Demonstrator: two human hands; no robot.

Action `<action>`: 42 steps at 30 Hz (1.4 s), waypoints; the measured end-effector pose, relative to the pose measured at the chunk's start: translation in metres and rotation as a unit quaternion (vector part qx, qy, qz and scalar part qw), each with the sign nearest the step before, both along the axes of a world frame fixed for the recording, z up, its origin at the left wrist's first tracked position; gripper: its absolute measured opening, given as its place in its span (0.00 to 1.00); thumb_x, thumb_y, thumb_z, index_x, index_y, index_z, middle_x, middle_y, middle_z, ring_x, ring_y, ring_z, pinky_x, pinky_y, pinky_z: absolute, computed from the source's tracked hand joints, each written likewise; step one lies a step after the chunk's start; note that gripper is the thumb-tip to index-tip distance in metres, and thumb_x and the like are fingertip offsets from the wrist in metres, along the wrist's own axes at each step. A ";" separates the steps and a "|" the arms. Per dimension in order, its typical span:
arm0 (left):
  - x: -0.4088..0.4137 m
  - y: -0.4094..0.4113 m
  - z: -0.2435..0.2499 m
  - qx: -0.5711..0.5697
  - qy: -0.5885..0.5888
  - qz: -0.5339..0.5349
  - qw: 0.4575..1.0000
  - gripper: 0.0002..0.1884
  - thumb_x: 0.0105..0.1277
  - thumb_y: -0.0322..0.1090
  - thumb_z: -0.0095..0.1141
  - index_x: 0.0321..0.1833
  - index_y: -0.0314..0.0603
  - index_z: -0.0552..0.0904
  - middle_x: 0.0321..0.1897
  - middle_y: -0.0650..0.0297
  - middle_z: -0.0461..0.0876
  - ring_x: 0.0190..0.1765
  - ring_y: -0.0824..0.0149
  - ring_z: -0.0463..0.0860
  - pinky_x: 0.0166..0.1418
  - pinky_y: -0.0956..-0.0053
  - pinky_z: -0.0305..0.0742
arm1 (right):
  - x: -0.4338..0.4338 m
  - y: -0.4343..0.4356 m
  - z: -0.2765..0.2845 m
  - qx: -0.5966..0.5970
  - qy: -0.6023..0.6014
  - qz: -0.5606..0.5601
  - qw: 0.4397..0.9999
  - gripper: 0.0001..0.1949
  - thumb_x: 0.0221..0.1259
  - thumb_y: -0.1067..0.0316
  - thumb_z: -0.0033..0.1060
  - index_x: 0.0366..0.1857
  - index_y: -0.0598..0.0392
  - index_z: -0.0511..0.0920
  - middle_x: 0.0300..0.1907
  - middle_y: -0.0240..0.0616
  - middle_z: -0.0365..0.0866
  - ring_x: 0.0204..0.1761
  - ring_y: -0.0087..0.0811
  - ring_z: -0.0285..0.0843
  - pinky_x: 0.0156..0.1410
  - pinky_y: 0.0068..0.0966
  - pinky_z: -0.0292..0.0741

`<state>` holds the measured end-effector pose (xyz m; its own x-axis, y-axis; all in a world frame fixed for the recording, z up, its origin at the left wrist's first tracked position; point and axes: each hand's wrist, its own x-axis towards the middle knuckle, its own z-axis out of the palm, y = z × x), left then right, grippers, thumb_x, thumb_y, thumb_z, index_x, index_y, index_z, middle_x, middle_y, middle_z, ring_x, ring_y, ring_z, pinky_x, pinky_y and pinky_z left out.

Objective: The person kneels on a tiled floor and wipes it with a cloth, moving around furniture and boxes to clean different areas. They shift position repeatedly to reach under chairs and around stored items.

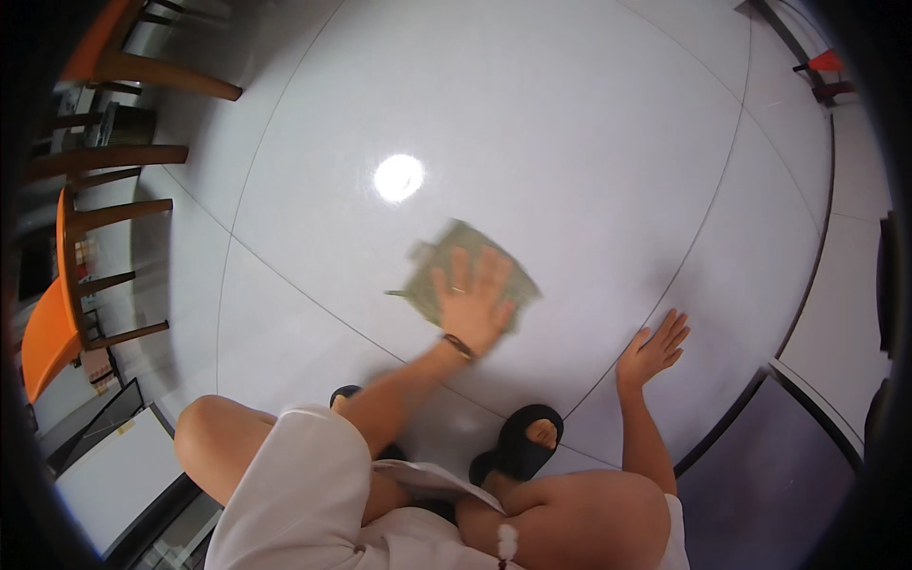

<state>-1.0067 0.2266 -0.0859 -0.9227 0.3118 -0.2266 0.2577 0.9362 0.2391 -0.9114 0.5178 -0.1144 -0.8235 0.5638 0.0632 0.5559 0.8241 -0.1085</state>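
My left hand (472,299), wearing a ring and a dark bracelet, lies flat on a green cloth (524,285) with its fingers spread. The cloth is spread out on the glossy tiled floor (570,142). Both the hand and the cloth are blurred, and the palm hides the cloth's middle. Off to the right, my right hand (652,353) rests palm down near a tile joint, fingers somewhat apart and nothing under it that shows.
Orange chairs (53,335) with wooden legs line the left side. Black slippers (524,438) are on my feet, below the cloth. A dark flat panel (769,463) stands at the lower right, a white-topped item (117,484) at the lower left. Light glares off the floor above the cloth.
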 end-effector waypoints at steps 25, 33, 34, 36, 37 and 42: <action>0.006 -0.202 0.053 0.098 0.053 0.156 0.982 0.36 0.64 0.38 0.55 0.75 0.44 0.57 0.76 0.44 0.40 0.78 0.45 0.41 0.76 0.48 0.40 | -0.158 -0.331 -0.005 -0.232 0.199 0.470 0.828 0.23 0.48 0.64 0.60 0.53 0.53 0.77 0.60 0.43 0.73 0.67 0.45 0.64 0.66 0.48 0.61; 0.017 -0.286 0.192 -0.104 -0.148 -0.039 0.983 0.36 0.60 0.26 0.55 0.72 0.36 0.59 0.76 0.44 0.40 0.77 0.42 0.45 0.75 0.53 0.48 | -0.141 -0.171 0.042 -0.341 0.235 0.338 0.845 0.17 0.50 0.75 0.59 0.47 0.55 0.79 0.53 0.43 0.79 0.56 0.42 0.76 0.60 0.39 0.71; 0.023 -0.294 0.196 -0.090 -0.147 -0.014 0.985 0.35 0.60 0.26 0.55 0.72 0.36 0.59 0.76 0.44 0.40 0.77 0.42 0.45 0.75 0.53 0.49 | -0.133 -0.122 0.044 -0.325 0.234 0.260 0.879 0.19 0.51 0.75 0.60 0.50 0.56 0.78 0.53 0.46 0.79 0.55 0.45 0.77 0.59 0.39 0.72; 0.045 -0.311 0.196 -0.068 -0.140 0.036 0.987 0.35 0.61 0.27 0.54 0.72 0.36 0.59 0.76 0.44 0.39 0.76 0.42 0.46 0.75 0.54 0.50 | -0.095 -0.004 0.044 -0.247 0.243 0.132 0.929 0.20 0.57 0.68 0.56 0.56 0.55 0.75 0.59 0.43 0.72 0.61 0.45 0.67 0.64 0.44 0.63; 0.061 -0.320 0.188 -0.064 -0.135 0.064 0.987 0.35 0.61 0.27 0.54 0.72 0.36 0.59 0.77 0.44 0.39 0.76 0.42 0.46 0.75 0.55 0.50 | -0.070 0.049 0.039 -0.197 0.229 0.090 0.949 0.21 0.60 0.65 0.55 0.58 0.54 0.73 0.63 0.41 0.68 0.65 0.45 0.62 0.66 0.47 0.58; 0.110 -0.305 0.151 0.039 -0.184 0.163 0.968 0.32 0.67 0.35 0.50 0.74 0.42 0.58 0.78 0.48 0.34 0.78 0.46 0.42 0.76 0.56 0.46 | -0.018 0.148 -0.008 0.017 0.038 -0.069 0.997 0.25 0.66 0.56 0.52 0.66 0.45 0.68 0.74 0.35 0.54 0.76 0.46 0.44 0.72 0.63 0.35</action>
<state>-0.8969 -0.0787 0.0647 -0.8363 0.0462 -0.5463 -0.1657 0.9286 0.3322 -0.9292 0.6662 -0.1226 -0.7302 0.6679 0.1440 0.6556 0.7443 -0.1274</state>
